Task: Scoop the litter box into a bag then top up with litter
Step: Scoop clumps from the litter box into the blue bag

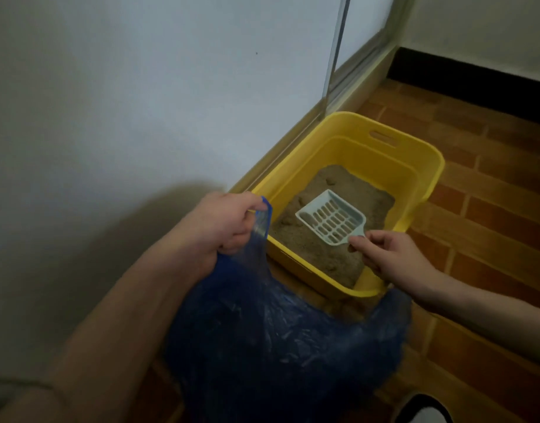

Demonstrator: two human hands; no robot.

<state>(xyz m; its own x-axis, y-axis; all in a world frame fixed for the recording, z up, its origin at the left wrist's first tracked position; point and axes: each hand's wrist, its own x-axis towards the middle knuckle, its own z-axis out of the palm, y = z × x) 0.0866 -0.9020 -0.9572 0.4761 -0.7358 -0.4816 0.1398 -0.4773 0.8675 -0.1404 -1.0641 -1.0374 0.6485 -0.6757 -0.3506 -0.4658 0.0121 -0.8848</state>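
The yellow litter box (415,166) sits on the brick floor (491,224) against the wall (140,87), holding sandy litter (329,257). The right hand (393,257) pinches the handle of the pale slotted scoop (331,221), which is held over the litter. The left hand (223,224) grips the rim of the blue bag (277,346), which hangs just beside the box's near edge.

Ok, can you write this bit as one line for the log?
step: scooping | left hand: holds bag | right hand: holds scoop | scoop: over litter in box | clumps: still in litter
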